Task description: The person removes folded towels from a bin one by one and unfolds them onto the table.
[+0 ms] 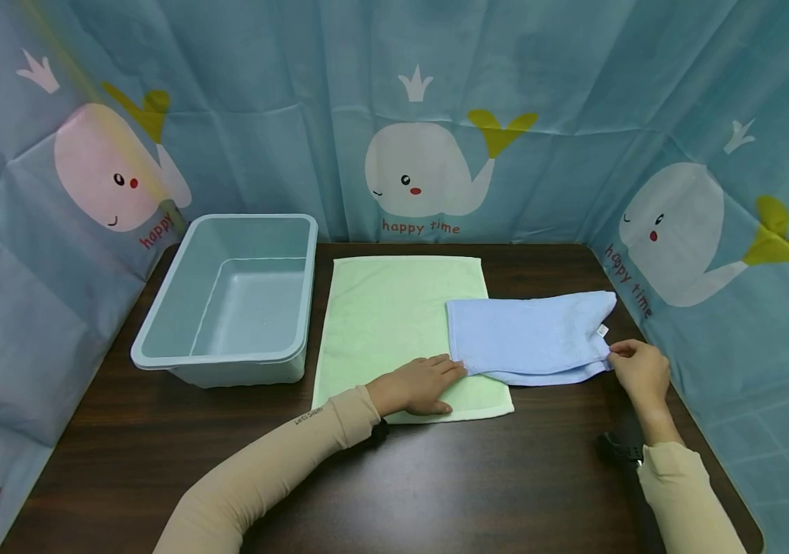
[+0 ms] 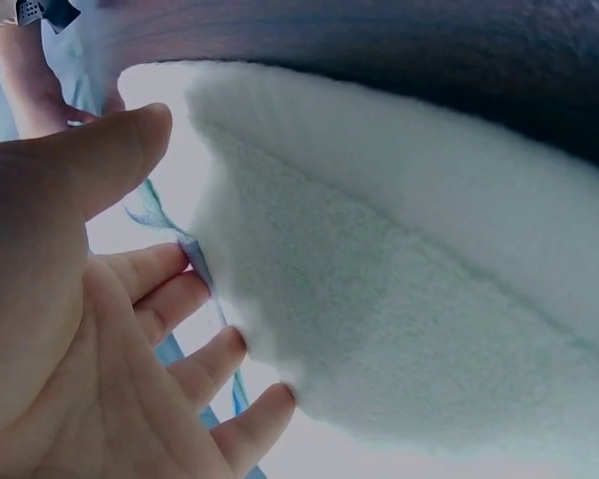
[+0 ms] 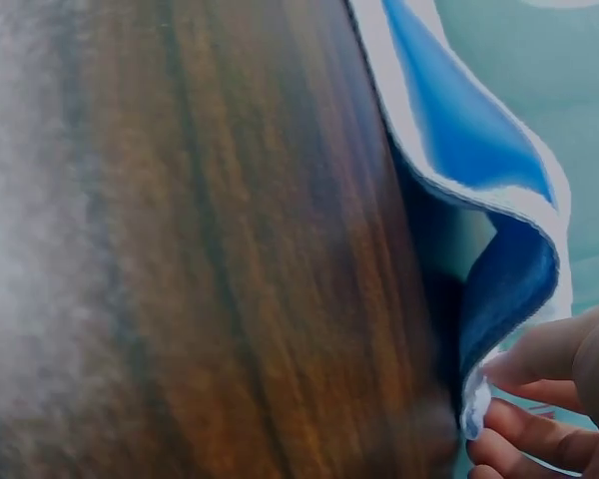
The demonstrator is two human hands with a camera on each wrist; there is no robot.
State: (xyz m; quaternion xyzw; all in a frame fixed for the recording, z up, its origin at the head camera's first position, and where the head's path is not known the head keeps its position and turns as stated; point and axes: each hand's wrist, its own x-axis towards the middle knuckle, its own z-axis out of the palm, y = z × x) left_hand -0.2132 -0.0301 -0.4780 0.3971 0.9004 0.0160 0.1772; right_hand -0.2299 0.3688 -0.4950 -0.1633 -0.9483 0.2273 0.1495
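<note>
A blue towel (image 1: 529, 335), folded over in layers, lies with its left end on a flat green towel (image 1: 381, 331). The left hand (image 1: 425, 385) rests on the green towel with fingers extended, its fingertips at the blue towel's lower left corner. In the left wrist view its fingers (image 2: 220, 369) are spread along the blue edge. At the other end, the right hand (image 1: 640, 373) pinches the blue towel's near right corner between thumb and fingers. The right wrist view shows that corner's edge (image 3: 474, 404) in the pinch, with the layers bowed apart above the table.
A light blue-grey plastic basin (image 1: 224, 362) stands on the left of the dark wooden table (image 1: 477, 485). Blue curtain (image 1: 263, 161) with whale prints hangs behind the table and along both sides. A small white tag (image 1: 602, 331) sticks out at the blue towel's right end.
</note>
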